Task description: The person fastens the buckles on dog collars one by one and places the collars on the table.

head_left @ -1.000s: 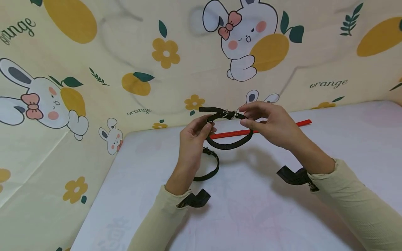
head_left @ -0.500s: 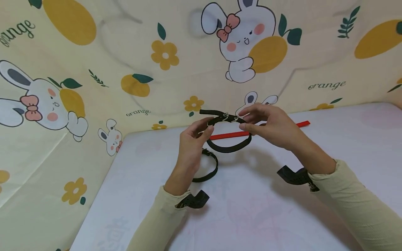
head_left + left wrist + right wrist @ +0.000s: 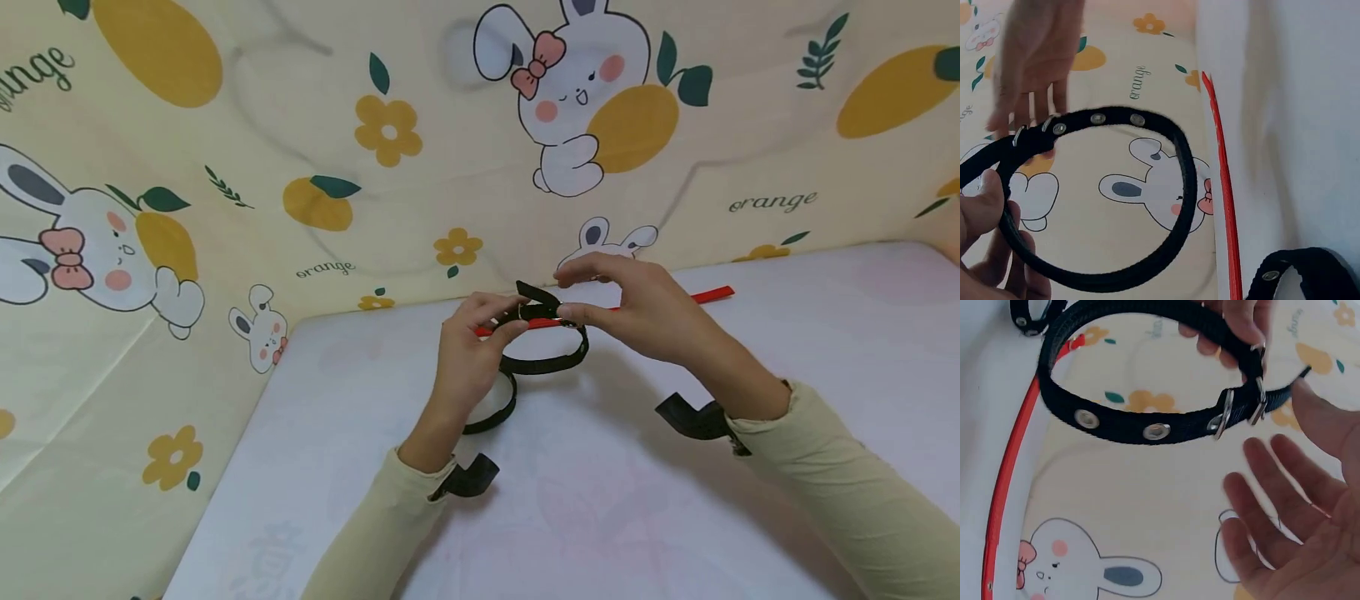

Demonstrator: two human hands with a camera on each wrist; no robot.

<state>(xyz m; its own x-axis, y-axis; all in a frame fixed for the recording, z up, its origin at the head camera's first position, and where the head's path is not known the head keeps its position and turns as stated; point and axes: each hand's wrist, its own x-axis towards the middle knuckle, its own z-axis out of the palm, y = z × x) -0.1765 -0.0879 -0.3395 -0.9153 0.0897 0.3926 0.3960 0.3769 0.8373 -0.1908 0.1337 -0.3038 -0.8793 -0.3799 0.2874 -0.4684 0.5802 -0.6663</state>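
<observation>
A black collar (image 3: 547,365) with metal eyelets is fastened in a loop and held above the table. My left hand (image 3: 474,346) pinches it close to the metal buckle (image 3: 1258,403). The strap's free end (image 3: 534,293) sticks out past the buckle. My right hand (image 3: 637,308) is beside it with fingers spread. In the right wrist view, the right thumb (image 3: 1316,412) lies at the free end, while the other fingers are apart from the collar. Whether the thumb presses the strap I cannot tell.
Another black looped collar (image 3: 501,417) lies on the white table (image 3: 600,517), partly hidden by my left hand. A long red strap (image 3: 712,295) lies behind the hands. A patterned cloth (image 3: 420,192) with rabbits and oranges rises at the back.
The held collar has turned and dropped slightly, its free end swinging from the left toward my right hand. My left hand has moved slightly right; the right fingers have spread.
</observation>
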